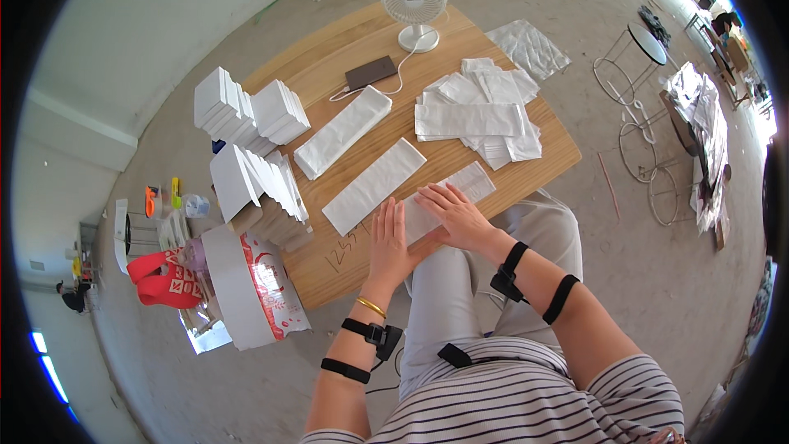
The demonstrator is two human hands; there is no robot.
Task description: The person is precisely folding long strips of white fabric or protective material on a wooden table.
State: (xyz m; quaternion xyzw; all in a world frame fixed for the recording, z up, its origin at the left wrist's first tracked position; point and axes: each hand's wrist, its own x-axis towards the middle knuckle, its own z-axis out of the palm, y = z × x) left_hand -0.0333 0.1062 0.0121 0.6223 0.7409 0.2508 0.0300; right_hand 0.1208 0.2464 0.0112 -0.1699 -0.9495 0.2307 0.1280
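A long, flat white packet (475,184) lies at the near edge of the wooden table (526,166). Across its middle rests my right hand (454,219), fingers stretched out flat on the surface. My left hand (389,244) is at the packet's left end, its fingers extended and pointing away from me. Neither hand grips anything that I can see; part of the packet is hidden under them. Just beyond is a similar flat white packet (374,187), and past that a thicker white folded stack (343,132). To the right, many more white packets form a loose pile (472,120).
White boxes (226,107) and stacked white cards (256,185) line the table's left side. A small white fan (413,0) and a cabled dark power bank (371,73) stand farther back. A carton (238,292) is at lower left, a round stool (647,43) at right.
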